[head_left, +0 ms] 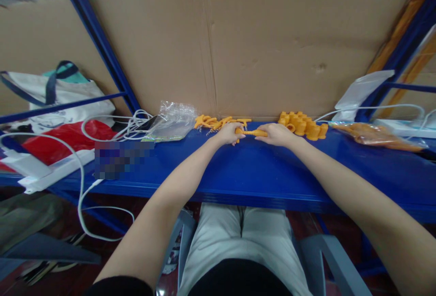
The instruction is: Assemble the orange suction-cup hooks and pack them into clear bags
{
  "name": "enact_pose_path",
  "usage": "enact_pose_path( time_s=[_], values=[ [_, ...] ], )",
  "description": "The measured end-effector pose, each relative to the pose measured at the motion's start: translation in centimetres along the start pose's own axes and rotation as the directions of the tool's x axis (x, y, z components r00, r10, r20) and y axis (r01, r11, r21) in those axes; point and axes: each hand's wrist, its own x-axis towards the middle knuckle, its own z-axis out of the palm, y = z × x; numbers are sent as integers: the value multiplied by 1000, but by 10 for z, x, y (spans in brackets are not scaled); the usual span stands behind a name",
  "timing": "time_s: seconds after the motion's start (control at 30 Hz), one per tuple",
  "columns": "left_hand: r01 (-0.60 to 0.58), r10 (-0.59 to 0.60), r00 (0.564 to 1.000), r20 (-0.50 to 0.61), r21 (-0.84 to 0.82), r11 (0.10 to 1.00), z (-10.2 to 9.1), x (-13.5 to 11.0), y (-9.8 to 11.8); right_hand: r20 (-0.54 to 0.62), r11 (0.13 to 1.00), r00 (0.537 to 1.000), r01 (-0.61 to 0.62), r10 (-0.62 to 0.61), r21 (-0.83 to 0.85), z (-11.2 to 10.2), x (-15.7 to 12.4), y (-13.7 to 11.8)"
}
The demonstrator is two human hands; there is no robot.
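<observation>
My left hand [230, 133] and my right hand [276, 134] both grip a small orange plastic rod-like part [251, 132], one at each end, just above the blue shelf [238, 169]. Both hands have fingers curled closed. Behind the left hand lies a loose pile of flat orange parts [218, 122]. Behind the right hand stands a cluster of orange cup-shaped parts [303, 125].
A crumpled clear plastic bag [173, 120] and white cables [129, 125] lie left. A bag with orange contents [378, 136] lies right. Cardboard [259, 41] backs the shelf. A tote bag [61, 96] and red bag [64, 139] sit far left.
</observation>
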Motion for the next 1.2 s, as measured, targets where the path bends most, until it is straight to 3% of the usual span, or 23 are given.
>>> enact_pose_path(
  time_s=[0.2,0.7,0.9,0.97,1.1,1.2],
  values=[
    [37,-38,999,-2,-64,997,1,0,5,-21,958,998,-59,56,-281,-12,-1,-22],
    [71,-67,997,36,-110,991,5,-9,19,67,951,977,-179,202,-254,-13,1,-32],
    [-22,22,1000,-2,-42,999,7,-9,17,111,951,977,-145,181,-275,-16,-1,-24],
    [-112,115,992,-47,49,992,9,-8,16,134,954,976,-130,171,-270,-16,-1,-20],
    [-310,349,924,-153,233,922,11,-4,16,230,966,958,-119,173,-231,-14,0,-12],
    [-206,220,969,-113,127,970,12,-3,17,196,964,962,-147,191,-220,-13,0,-9]
  ],
)
